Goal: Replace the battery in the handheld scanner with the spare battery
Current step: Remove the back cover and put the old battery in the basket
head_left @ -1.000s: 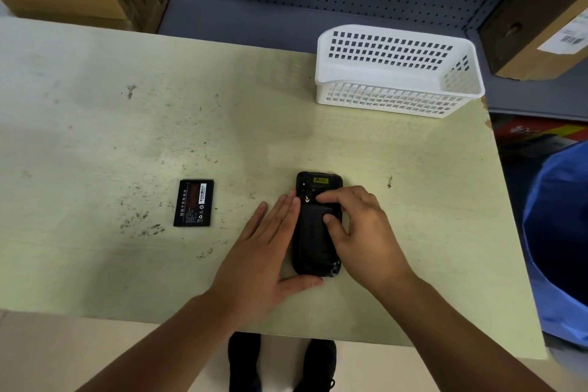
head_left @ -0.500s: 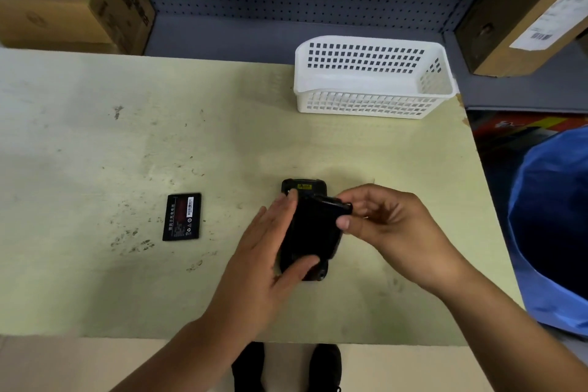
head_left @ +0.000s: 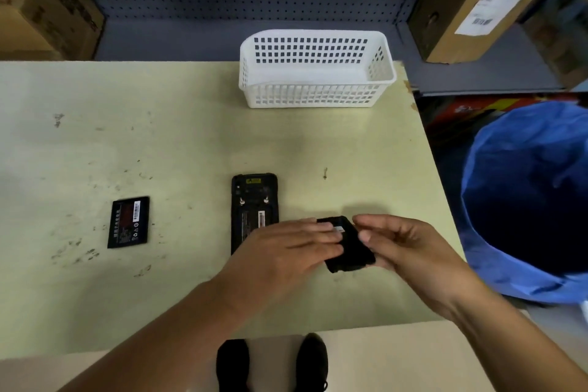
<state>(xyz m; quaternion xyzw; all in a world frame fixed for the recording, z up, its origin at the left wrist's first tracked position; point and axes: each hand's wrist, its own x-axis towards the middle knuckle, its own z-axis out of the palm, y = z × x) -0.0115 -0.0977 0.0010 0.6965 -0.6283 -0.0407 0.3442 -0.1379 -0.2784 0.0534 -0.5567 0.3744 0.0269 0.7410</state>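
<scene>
Pinching the back cover between thumb and curled fingers, the right hand holds it while the left hand lays straight fingers on it. The handheld scanner lies partly under the left hand; the spare battery lies well left of both.

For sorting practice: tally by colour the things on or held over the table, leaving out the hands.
Black: 3 (battery, scanner, cover)
White: 1 (basket)
Total: 4
</scene>
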